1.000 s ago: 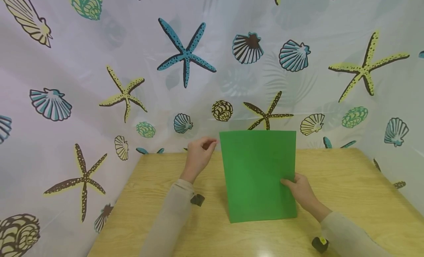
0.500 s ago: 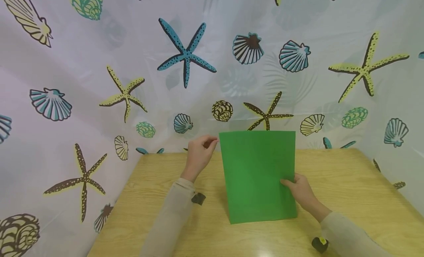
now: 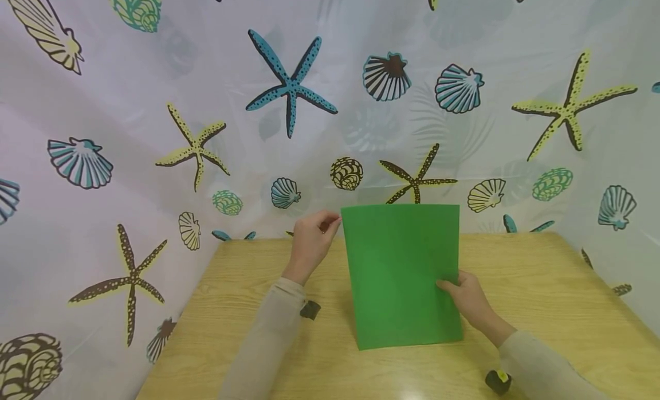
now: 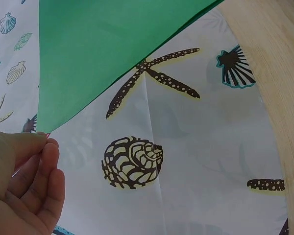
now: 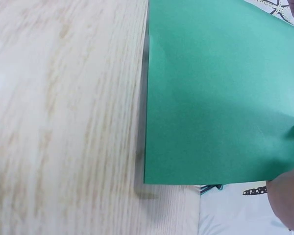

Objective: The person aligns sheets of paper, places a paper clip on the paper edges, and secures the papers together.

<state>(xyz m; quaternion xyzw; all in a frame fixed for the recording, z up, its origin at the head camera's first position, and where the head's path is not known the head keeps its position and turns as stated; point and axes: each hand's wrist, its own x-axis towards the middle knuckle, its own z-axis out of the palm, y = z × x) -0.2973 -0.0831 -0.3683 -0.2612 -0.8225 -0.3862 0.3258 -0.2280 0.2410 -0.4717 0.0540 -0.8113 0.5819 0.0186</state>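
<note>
A green sheet of paper [image 3: 402, 274] stands almost upright over the wooden table, its lower edge close to the tabletop. My right hand [image 3: 471, 300] grips its right edge low down, thumb on the near face and the other fingers hidden behind. At the top left corner, my left hand [image 3: 311, 239] pinches with thumb and index finger. In the left wrist view the left hand [image 4: 27, 176] has its fingertips right at the pointed corner of the green sheet [image 4: 98, 49], with a small reddish spot between them. The right wrist view shows the sheet's lower corner [image 5: 186, 147] near the wood.
The wooden table [image 3: 247, 274] reaches back to a white curtain [image 3: 330, 119] printed with starfish and shells, which also hangs along both sides. A small dark object [image 3: 310, 310] shows beside the left sleeve, and another dark object [image 3: 498, 381] beside the right sleeve.
My left hand has shifted very slightly to the right, and the sheet's top edge has moved a touch left. The right hand keeps its hold in the same place.
</note>
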